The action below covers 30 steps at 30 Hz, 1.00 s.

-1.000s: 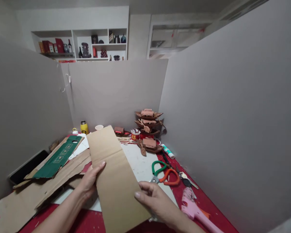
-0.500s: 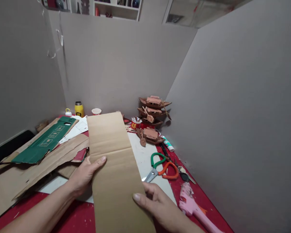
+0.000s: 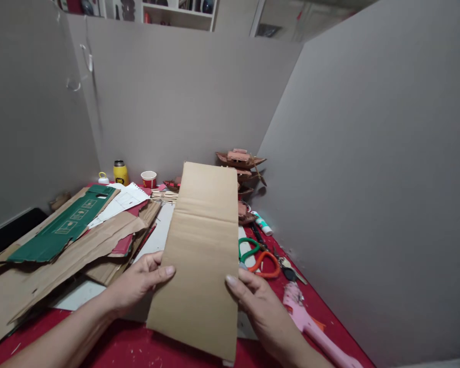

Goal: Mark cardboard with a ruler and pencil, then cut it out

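Observation:
A long brown piece of cardboard (image 3: 199,255) with a crease across its upper part is held up in front of me, above the red table. My left hand (image 3: 143,278) grips its left edge, thumb on the near face. On the opposite edge, my right hand (image 3: 255,296) pinches the board with its thumb in front; the fingers behind are partly hidden. Scissors (image 3: 266,263) with one green and one orange handle lie just beyond my right hand, their blades hidden by the board. Stacked model boats (image 3: 239,159) stand behind it, partly covered.
To the left lie torn cardboard pieces (image 3: 84,255), a green-printed one (image 3: 61,230) and a white paper sheet (image 3: 122,202). A yellow bottle (image 3: 120,174) and a paper cup (image 3: 148,179) stand at the back. A pink glue gun (image 3: 310,327) lies right, near the grey partition (image 3: 368,179).
The cardboard has swung so its top leans further right, and its lower edge has come into view. My left hand has shifted lower and my right hand slightly higher along the edges.

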Motion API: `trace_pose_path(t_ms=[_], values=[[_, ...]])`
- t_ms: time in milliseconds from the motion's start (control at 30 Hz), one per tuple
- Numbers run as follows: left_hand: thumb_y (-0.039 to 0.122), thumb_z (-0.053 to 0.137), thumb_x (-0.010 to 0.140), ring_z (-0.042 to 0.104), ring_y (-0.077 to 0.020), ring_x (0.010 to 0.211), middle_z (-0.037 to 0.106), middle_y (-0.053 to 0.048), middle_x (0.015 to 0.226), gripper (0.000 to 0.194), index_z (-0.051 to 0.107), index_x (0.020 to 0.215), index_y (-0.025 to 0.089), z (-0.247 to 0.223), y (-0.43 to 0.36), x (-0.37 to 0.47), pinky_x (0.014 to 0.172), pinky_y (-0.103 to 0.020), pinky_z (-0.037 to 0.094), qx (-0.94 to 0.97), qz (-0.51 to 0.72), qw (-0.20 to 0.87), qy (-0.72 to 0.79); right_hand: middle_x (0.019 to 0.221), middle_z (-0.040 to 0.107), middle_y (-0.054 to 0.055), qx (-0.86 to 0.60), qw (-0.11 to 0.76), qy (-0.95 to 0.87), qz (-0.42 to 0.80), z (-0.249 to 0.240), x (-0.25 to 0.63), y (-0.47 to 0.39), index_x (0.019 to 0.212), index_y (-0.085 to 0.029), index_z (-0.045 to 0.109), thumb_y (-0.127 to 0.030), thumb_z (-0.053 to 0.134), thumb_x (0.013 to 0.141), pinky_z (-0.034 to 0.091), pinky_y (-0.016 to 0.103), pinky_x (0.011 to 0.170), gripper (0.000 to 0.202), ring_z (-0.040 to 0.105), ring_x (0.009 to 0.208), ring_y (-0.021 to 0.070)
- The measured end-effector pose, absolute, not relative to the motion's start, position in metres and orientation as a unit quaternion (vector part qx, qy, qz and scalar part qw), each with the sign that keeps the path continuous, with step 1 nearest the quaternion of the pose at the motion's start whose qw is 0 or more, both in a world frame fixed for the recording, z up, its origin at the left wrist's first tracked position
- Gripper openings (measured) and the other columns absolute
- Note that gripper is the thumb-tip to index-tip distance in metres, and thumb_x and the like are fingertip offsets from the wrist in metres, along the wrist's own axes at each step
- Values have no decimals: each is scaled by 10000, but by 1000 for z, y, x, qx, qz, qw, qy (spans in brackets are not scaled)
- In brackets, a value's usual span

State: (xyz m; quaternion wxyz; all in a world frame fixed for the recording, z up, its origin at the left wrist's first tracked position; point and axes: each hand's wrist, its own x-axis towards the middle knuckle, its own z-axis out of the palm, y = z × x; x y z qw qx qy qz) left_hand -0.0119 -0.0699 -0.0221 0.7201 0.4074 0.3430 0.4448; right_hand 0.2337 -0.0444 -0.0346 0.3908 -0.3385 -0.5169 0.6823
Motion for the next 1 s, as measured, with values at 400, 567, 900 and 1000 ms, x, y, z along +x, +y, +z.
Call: trace_pose_path(t_ms=[400, 567, 900, 1000], values=[[322, 808, 734, 651, -174, 659, 720, -79, 805, 304, 732, 971, 148, -19, -64, -27, 572, -254, 534, 440, 458, 664, 396, 722, 728, 35, -379, 596, -373, 602, -15, 240, -30, 831, -147, 707, -496, 885, 553, 415, 173, 317, 480, 578, 471, 116], [301, 796, 752, 642, -164, 692, 714, -88, 839, 276, 732, 968, 142, -24, -57, -28, 632, -274, 544, 420, 487, 658, 393, 831, 758, 61, -375, 611, -348, 604, -14, 237, -36, 852, -165, 713, -448, 888, 574, 533, 256, 405, 434, 677, 616, 203], [355, 764, 783, 702, -214, 804, 752, -98, 933, 361, 688, 1075, 157, -24, -47, -41, 670, -264, 528, 381, 570, 616, 389, 865, 749, 92, -365, 580, -393, 613, -20, 232, -35, 865, -135, 731, -456, 844, 639, 554, 300, 489, 409, 678, 690, 230], [360, 798, 743, 720, -224, 773, 750, -86, 906, 371, 670, 1029, 161, -26, -48, -38, 571, -247, 534, 346, 575, 628, 393, 736, 726, 74, -359, 601, -388, 599, -22, 228, -32, 798, -121, 713, -471, 842, 644, 521, 277, 452, 403, 624, 530, 171]])
